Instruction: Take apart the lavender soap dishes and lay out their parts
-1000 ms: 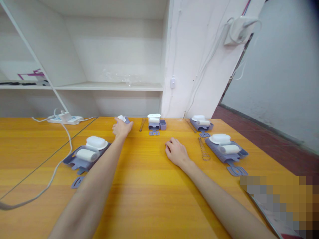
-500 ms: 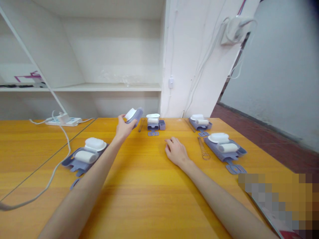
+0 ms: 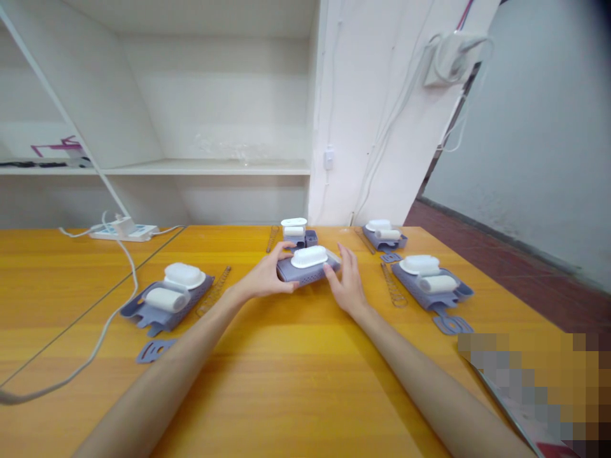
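Observation:
A grey-purple perforated plastic holder (image 3: pixel 310 275) with a white oval piece (image 3: pixel 309 256) on top is held slightly tilted above the table. My left hand (image 3: pixel 274 273) grips its left end, thumb at the front and fingers over the back. At the right end is my right hand (image 3: pixel 347 280), its thumb against the front and its fingers around the edge. Just behind stands a similar holder with a white roll (image 3: pixel 293 231), partly hidden by the one I hold. The underside of the held holder does not show.
Similar holder sets stand at left (image 3: pixel 165 305), right (image 3: pixel 424 280) and far right back (image 3: pixel 382 235). Wire coils (image 3: pixel 214 291) and flat grey pieces (image 3: pixel 155 350) lie beside them. A power strip (image 3: pixel 124 231) and white cable (image 3: pixel 102 331) occupy the table's left side.
My left hand has brought the holder right and toward me, from the back of the table. My right hand has risen from the tabletop to the holder's right end.

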The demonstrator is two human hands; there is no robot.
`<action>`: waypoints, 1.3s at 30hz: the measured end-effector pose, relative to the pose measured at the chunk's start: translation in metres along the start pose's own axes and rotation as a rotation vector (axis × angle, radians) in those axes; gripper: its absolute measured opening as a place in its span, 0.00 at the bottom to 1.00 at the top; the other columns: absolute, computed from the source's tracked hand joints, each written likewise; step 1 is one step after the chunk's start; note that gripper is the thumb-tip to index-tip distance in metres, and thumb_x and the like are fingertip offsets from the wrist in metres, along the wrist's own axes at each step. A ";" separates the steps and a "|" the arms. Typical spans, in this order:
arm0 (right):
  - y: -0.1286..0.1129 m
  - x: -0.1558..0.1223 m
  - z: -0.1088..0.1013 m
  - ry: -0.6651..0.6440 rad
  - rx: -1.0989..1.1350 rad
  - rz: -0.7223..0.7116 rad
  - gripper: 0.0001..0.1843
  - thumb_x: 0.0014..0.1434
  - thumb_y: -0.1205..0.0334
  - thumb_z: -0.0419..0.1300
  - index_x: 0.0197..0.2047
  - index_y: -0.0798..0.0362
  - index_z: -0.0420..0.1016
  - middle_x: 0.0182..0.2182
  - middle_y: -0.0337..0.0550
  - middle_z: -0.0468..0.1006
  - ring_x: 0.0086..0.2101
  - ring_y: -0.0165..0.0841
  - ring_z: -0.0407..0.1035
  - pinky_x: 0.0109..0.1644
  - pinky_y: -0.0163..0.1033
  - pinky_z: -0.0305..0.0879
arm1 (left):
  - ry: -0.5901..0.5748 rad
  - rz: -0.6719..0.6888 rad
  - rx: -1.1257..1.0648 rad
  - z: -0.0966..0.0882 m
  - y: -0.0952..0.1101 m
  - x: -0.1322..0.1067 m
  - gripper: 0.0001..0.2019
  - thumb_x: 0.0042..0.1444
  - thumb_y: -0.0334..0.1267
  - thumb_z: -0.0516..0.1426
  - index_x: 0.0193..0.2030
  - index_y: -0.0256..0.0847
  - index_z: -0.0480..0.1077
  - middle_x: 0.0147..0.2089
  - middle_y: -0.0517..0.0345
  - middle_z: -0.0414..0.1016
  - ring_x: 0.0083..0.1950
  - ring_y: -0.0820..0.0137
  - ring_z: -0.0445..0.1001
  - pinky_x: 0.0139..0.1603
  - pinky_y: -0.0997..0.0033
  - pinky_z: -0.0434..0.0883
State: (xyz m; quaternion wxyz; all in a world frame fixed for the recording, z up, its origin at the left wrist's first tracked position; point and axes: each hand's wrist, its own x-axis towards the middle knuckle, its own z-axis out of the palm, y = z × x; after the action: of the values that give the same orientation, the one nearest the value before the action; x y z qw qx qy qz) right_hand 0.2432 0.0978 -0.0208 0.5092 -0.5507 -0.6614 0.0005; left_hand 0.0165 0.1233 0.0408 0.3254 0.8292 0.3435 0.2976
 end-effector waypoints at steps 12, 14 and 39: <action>-0.001 -0.001 -0.005 -0.298 -0.112 0.060 0.21 0.63 0.48 0.48 0.51 0.51 0.69 0.46 0.49 0.72 0.47 0.38 0.66 0.53 0.45 0.60 | -0.124 0.017 0.409 0.012 -0.026 -0.002 0.45 0.37 0.41 0.64 0.65 0.46 0.51 0.56 0.47 0.65 0.54 0.54 0.67 0.56 0.53 0.64; -0.006 -0.003 -0.008 -0.303 -0.174 0.022 0.21 0.62 0.46 0.50 0.49 0.52 0.69 0.45 0.49 0.71 0.46 0.39 0.65 0.52 0.45 0.60 | -0.099 0.003 0.509 0.014 -0.025 -0.001 0.47 0.37 0.47 0.65 0.65 0.48 0.50 0.57 0.46 0.65 0.54 0.51 0.67 0.55 0.50 0.63; -0.013 -0.001 -0.020 -0.516 -0.217 -0.262 0.35 0.52 0.41 0.61 0.57 0.50 0.62 0.48 0.49 0.67 0.48 0.41 0.61 0.54 0.47 0.59 | 0.173 0.090 0.603 0.032 -0.031 -0.006 0.48 0.39 0.66 0.58 0.62 0.41 0.51 0.55 0.43 0.68 0.54 0.52 0.68 0.54 0.55 0.64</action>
State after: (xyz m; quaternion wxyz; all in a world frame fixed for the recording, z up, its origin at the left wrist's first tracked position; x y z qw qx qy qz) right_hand 0.2472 0.0813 -0.0047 0.2583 -0.4936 -0.8304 0.0043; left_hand 0.0242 0.1250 -0.0030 0.0209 0.8742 0.4058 0.2657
